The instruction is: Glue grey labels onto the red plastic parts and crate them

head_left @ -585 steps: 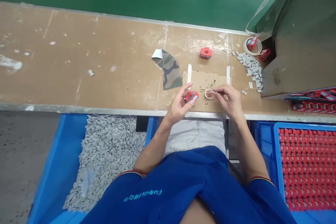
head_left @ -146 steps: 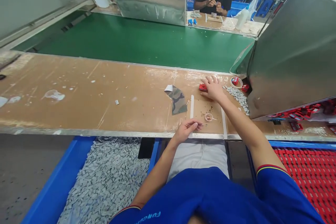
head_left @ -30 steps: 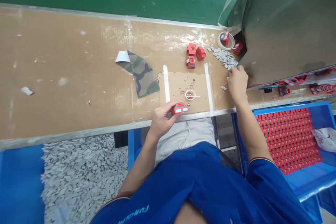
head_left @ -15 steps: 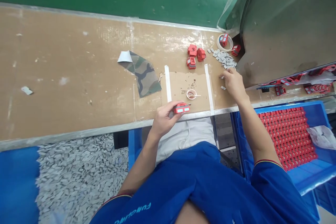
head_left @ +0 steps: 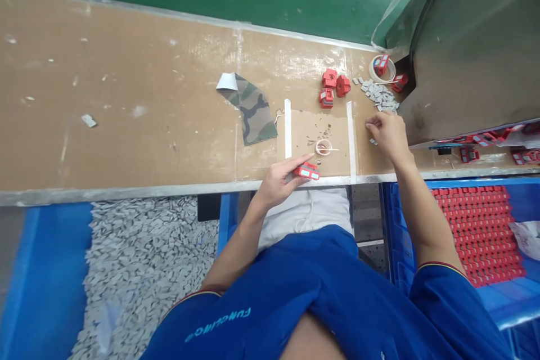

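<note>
The left hand (head_left: 278,183) hides part of the red block (head_left: 308,171), the bits in the small cup (head_left: 323,147) are too tiny to tell, and the blue bin (head_left: 391,230) goes off the picture's edge.

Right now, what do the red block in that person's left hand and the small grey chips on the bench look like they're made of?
The red block in the left hand looks like moulded plastic: evenly coloured, with a smooth, slightly glossy surface. The grey chips have a matte finish and flat, cut-looking shapes, perhaps rubber or a plastic, though the look leaves that open.
</note>
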Demonstrator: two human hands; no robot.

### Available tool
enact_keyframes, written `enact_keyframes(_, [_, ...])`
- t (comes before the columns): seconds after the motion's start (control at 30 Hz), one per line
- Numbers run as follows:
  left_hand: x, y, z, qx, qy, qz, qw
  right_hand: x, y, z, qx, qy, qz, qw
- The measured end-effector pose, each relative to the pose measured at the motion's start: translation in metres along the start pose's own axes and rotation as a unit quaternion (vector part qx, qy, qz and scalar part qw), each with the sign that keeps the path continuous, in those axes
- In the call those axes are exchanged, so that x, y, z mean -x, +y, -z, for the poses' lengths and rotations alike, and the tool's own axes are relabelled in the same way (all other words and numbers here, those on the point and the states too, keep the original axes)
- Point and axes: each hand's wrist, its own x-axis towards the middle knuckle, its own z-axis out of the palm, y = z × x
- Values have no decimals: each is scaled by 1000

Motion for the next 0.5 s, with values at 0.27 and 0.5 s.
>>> enact_keyframes(0.27, [1, 0, -1, 150, -19, 62, 986, 0, -3, 11, -51, -36, -46, 997])
enact_keyframes(0.5, [1, -1, -2, 170, -22, 45, 984, 66, -69, 20, -231, 16, 91, 969])
